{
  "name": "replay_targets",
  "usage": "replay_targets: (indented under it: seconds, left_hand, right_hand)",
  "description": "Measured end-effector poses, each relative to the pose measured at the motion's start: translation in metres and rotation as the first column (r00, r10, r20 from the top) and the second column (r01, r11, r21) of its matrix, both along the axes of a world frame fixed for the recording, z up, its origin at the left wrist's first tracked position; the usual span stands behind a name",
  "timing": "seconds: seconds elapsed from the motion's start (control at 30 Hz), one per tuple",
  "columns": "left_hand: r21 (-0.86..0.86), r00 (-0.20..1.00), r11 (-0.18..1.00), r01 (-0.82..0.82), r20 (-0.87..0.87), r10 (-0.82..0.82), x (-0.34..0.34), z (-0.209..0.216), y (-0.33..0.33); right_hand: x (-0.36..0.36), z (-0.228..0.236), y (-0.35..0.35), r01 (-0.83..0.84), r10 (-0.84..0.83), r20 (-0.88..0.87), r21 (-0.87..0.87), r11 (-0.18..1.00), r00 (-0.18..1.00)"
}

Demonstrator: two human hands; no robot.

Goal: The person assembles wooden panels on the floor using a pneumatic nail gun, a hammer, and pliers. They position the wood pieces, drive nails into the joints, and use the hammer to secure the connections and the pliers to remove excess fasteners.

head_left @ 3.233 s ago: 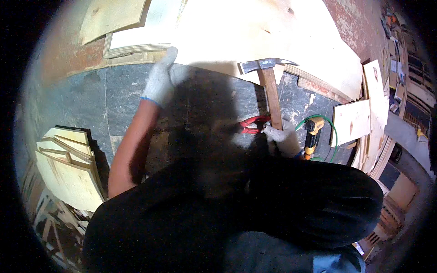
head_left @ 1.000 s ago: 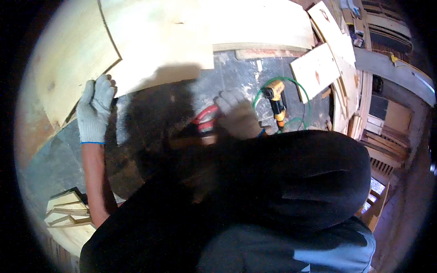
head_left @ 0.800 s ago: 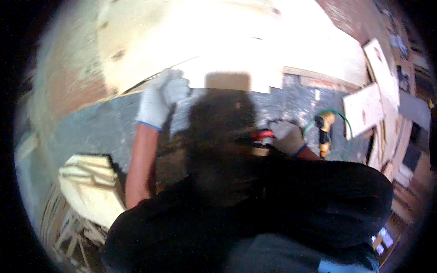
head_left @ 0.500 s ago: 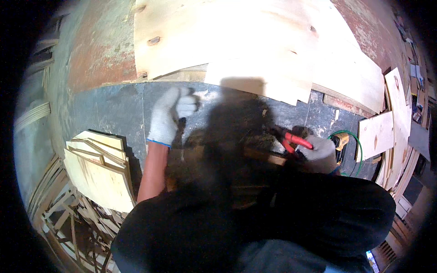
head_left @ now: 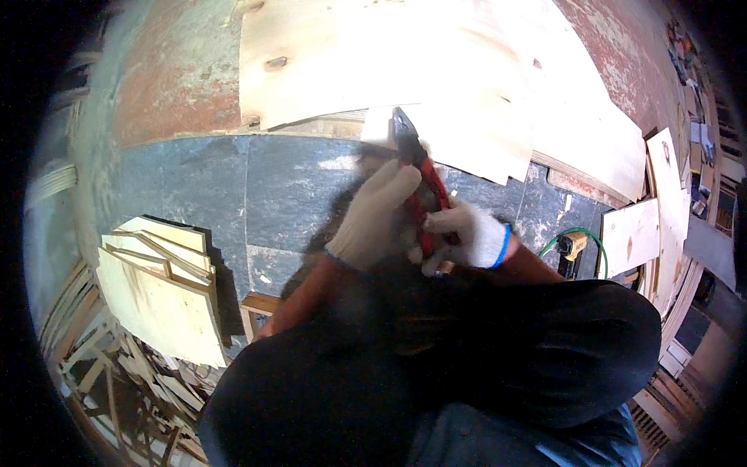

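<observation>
A pair of pliers (head_left: 410, 145) with red handles and a dark metal head points away from me, in front of my body. My left hand (head_left: 380, 204), in a white work glove, is closed around the upper part near the red handles. Lower down on the right, my right hand (head_left: 468, 231), in a white glove with a blue cuff, closes on the handles. A small shiny metal bit (head_left: 444, 269) shows just below the right fingers; its kind cannot be made out. The pliers' tip overlaps the edge of a pale plywood sheet (head_left: 327, 70) in view.
Stacked plywood pieces (head_left: 156, 296) stand at left, above scattered wood strips (head_left: 140, 381). A yellow and black tool (head_left: 573, 247) with a green hose (head_left: 603, 253) lies at right, beside leaning boards (head_left: 630, 233). A small wooden frame piece (head_left: 261, 302) lies by my left forearm.
My right hand has brought the pliers up and leftward to the middle. My left hand has moved right and taken hold of them too.
</observation>
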State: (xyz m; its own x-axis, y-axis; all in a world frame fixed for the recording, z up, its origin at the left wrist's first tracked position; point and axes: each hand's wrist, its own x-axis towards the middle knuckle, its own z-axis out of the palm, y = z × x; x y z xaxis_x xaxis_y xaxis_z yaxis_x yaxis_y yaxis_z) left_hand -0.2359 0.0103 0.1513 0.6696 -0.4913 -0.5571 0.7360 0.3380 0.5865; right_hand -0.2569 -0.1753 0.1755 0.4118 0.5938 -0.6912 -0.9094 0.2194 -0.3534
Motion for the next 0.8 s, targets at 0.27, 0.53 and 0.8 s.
replay_targets:
  seconds: [0.27, 0.53, 0.8]
  left_hand:
    - [0.029, 0.848, 0.851, -0.525, -0.064, 0.525, 0.029, -0.090, 0.079]
    - [0.093, 0.708, 0.715, -0.693, -0.100, 0.699, 0.081, -0.098, 0.145]
    - [-0.100, 0.716, 0.709, -0.698, -0.085, 0.693, 0.096, -0.062, 0.134]
  right_hand:
    - [0.017, -0.013, 0.013, -0.052, 0.051, -0.019, -0.052, 0.997, 0.998]
    - [0.032, -0.014, 0.014, -0.026, 0.032, 0.144, -0.042, 0.999, 0.989]
    - [0.042, -0.006, -0.002, -0.049, 0.045, 0.138, 0.022, 0.999, 0.989]
